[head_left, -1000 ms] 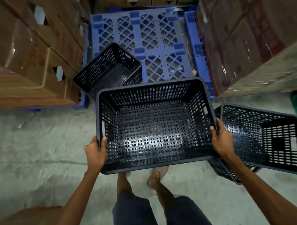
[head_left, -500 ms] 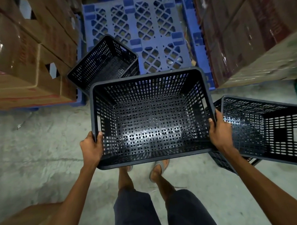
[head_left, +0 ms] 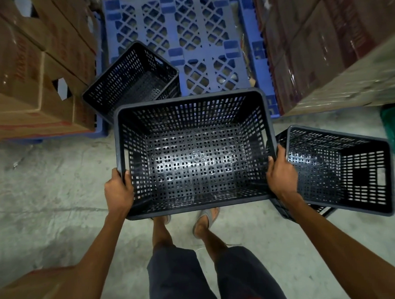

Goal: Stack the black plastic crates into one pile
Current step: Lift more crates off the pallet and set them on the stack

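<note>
I hold a black perforated plastic crate (head_left: 192,154) level in front of me, above my feet. My left hand (head_left: 118,192) grips its left rim and my right hand (head_left: 281,176) grips its right rim. A second black crate (head_left: 131,80) sits at an angle on the corner of the blue pallet, just beyond the held crate's far left corner. A third black crate (head_left: 340,169) rests tilted on the floor at the right, close behind my right hand, on top of another crate whose edge shows beneath it.
A blue plastic pallet (head_left: 188,37) lies ahead. Stacked cardboard boxes (head_left: 32,72) stand at the left and wrapped boxes (head_left: 327,39) at the right, leaving a narrow gap. A green object (head_left: 393,129) is at the right edge. Concrete floor (head_left: 48,188) is underfoot.
The held crate has shifted slightly forward toward the pallet and the crate on it. Both hands keep the same grip on the rims.
</note>
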A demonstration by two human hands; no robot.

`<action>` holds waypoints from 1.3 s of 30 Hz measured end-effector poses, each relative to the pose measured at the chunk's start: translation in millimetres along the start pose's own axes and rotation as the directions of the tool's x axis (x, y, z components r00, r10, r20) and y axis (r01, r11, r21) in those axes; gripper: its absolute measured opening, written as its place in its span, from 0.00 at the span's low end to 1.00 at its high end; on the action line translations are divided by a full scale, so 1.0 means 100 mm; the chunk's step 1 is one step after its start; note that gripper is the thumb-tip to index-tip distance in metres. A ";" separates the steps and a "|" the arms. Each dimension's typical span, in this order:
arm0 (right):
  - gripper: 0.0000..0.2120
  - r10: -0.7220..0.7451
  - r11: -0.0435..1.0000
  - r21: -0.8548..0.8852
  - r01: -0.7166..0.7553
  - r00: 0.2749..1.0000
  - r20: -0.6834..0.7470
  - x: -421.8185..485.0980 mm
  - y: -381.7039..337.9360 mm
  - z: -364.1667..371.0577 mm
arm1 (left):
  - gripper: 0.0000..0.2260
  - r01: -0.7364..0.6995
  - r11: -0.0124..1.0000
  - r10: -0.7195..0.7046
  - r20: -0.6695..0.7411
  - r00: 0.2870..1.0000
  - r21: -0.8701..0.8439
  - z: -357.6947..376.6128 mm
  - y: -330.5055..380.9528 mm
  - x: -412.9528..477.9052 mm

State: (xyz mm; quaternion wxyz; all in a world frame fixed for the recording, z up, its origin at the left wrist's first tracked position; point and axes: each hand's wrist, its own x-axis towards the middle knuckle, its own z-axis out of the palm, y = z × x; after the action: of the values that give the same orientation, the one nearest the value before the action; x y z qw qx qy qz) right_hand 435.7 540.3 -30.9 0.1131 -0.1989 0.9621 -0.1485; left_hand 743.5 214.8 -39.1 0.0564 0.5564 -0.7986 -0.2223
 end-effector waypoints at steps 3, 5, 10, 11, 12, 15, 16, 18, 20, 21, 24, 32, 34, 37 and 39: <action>0.28 -0.073 0.997 -0.043 0.071 0.997 -0.036 -0.04 -0.08 -0.08 | 0.16 -0.032 0.999 0.032 -0.005 0.999 -0.011 -0.04 0.03 -0.02; 0.30 -0.150 0.984 -0.105 0.144 0.987 -0.053 -0.01 -0.11 -0.14 | 0.29 -0.125 0.992 0.125 -0.016 0.992 -0.027 -0.07 0.05 -0.02; 0.31 -0.263 0.944 -0.195 0.267 0.964 0.045 0.28 -0.21 -0.22 | 0.40 -0.357 0.928 0.348 0.092 0.933 0.112 -0.06 0.02 0.03; 0.31 -0.277 0.938 -0.198 0.285 0.958 0.070 0.31 -0.22 -0.21 | 0.40 -0.355 0.925 0.345 0.095 0.934 0.131 -0.05 0.04 0.02; 0.30 -0.291 0.932 -0.199 0.302 0.953 0.084 0.33 -0.21 -0.20 | 0.40 -0.350 0.926 0.340 0.091 0.936 0.143 -0.05 0.05 0.00; 0.30 -0.302 0.925 -0.202 0.321 0.946 0.119 0.40 -0.15 -0.10 | 0.40 -0.342 0.928 0.331 0.095 0.939 0.148 -0.01 0.05 0.06; 0.30 -0.299 0.925 -0.208 0.319 0.946 0.123 0.41 -0.14 -0.09 | 0.40 -0.351 0.925 0.340 0.097 0.935 0.148 -0.02 0.06 0.07; 0.30 -0.281 0.928 -0.214 0.306 0.950 0.138 0.45 -0.12 -0.07 | 0.38 -0.356 0.925 0.345 0.102 0.933 0.131 -0.02 0.06 0.09; 0.30 -0.278 0.929 -0.208 0.305 0.949 0.149 0.47 -0.11 -0.06 | 0.35 -0.365 0.924 0.354 0.106 0.929 0.114 -0.01 0.05 0.09; 0.30 -0.276 0.931 -0.203 0.304 0.949 0.153 0.49 -0.11 -0.06 | 0.35 -0.379 0.918 0.367 0.112 0.923 0.112 0.00 0.04 0.12; 0.29 -0.286 0.932 -0.187 0.311 0.947 0.147 0.48 -0.11 -0.06 | 0.35 -0.405 0.906 0.391 0.123 0.912 0.124 0.01 -0.01 0.15; 0.33 -0.259 0.911 -0.277 0.306 0.946 0.194 0.47 -0.19 -0.15 | 0.36 -0.404 0.902 0.376 0.183 0.909 0.154 -0.05 0.03 0.15; 0.35 -0.244 0.894 -0.330 0.304 0.946 0.213 0.41 -0.19 -0.18 | 0.37 -0.404 0.899 0.364 0.225 0.904 0.167 -0.10 0.04 0.13; 0.38 -0.166 0.861 -0.428 0.276 0.947 0.276 0.32 -0.38 -0.31 | 0.38 -0.406 0.897 0.352 0.270 0.896 0.178 -0.20 0.11 0.08; 0.38 -0.121 0.852 -0.460 0.249 0.949 0.289 0.15 -0.54 -0.36 | 0.38 -0.394 0.901 0.325 0.315 0.892 0.184 -0.27 0.12 0.05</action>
State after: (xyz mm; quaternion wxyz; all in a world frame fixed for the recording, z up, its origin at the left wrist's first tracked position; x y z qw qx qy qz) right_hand 430.9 495.8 18.1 0.1642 -0.3304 0.9221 0.1164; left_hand 740.2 206.0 -11.0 -0.0837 0.3638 -0.9093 -0.1841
